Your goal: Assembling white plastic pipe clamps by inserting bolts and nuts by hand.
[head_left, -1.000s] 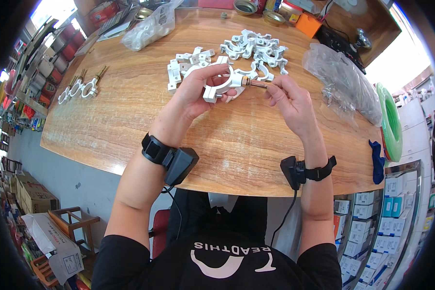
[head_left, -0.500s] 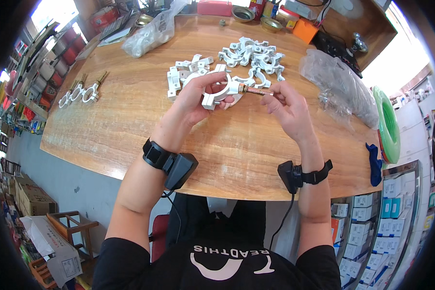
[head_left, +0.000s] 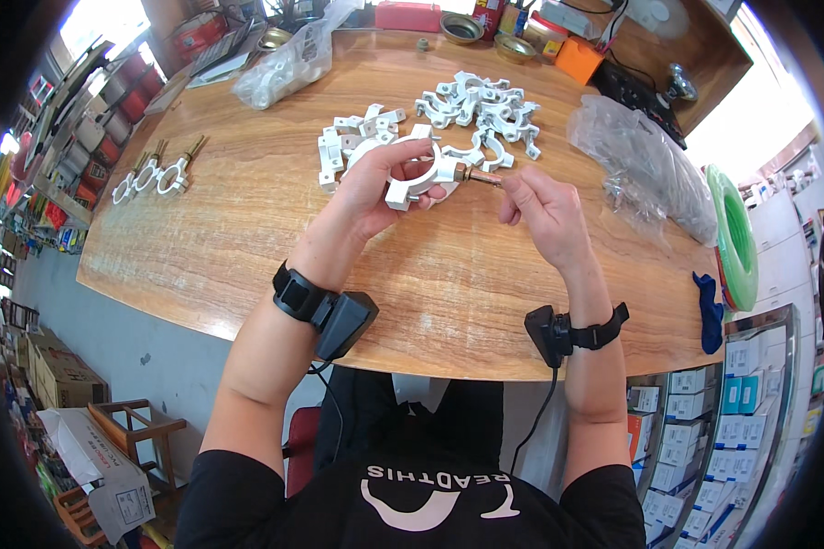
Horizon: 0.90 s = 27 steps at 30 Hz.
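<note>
My left hand (head_left: 373, 188) is closed round a white pipe clamp (head_left: 399, 196), held above the table with its ring facing up. From the clamp's right side sticks out a brass-coloured expansion bolt (head_left: 482, 177), pointing right. At the bolt's far end, my right hand (head_left: 549, 218) pinches the tip between thumb and curled fingers. Just behind my left hand lie loose white clamp halves (head_left: 328, 165), partly hidden by it. Farther back is a heap of white clamp parts with screws (head_left: 471, 96). Several clamps fitted with bolts (head_left: 171, 177) rest at the table's left.
A clear plastic bag (head_left: 288, 69) lies at the back left, and a larger one (head_left: 645, 165) at the right. Beyond it are green coiled hose (head_left: 735, 238) and a dark blue cloth (head_left: 708, 311). Metal bowls (head_left: 461, 27) and an orange box (head_left: 578, 59) line the back edge.
My right fingers have curled in more around the bolt's end and turned. The clamp and bolt have shifted very slightly; my left hand keeps its hold.
</note>
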{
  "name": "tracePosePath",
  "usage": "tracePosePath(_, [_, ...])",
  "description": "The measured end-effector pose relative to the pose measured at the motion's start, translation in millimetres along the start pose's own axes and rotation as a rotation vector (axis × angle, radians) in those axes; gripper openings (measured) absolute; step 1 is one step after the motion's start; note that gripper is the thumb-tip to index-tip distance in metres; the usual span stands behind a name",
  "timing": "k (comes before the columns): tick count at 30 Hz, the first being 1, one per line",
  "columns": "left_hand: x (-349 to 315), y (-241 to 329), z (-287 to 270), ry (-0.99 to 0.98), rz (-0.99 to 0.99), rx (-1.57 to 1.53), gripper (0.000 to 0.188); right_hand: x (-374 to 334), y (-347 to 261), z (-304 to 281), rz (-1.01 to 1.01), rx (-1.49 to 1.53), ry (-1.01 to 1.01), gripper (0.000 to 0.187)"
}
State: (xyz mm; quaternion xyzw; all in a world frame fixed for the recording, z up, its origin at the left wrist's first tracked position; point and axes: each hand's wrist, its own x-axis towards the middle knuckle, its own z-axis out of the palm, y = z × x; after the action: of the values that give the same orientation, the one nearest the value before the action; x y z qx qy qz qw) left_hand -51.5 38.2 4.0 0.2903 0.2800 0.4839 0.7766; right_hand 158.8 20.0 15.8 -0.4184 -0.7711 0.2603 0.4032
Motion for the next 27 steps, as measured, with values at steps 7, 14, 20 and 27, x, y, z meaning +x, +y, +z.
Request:
tracePosePath(7, [-1.1, -2.2, 4.5, 0.083, 0.004, 0.080, 0.025, -1.3, -0.3, -2.2, 0.025, -0.007, -0.019, 0.033])
tracePosePath(14, [-0.1, -3.4, 2.7, 0.077, 0.008, 0.086, 0.027, -1.6, -1.5, -1.6, 0.042, -0.013, -0.015, 0.037])
tracePosePath(20, [0.3, -1.7, 0.6, 0.017, 0.000, 0.039, 0.018, -2.2, -0.5, -1.7, 0.062, 0.008, -0.024, 0.038])
tracePosePath(27, [0.1, -3.5, 2.4, 0.068, 0.010, 0.080, 0.022, -1.7, -3.0, -1.6, 0.117, 0.082, -0.053, 0.039])
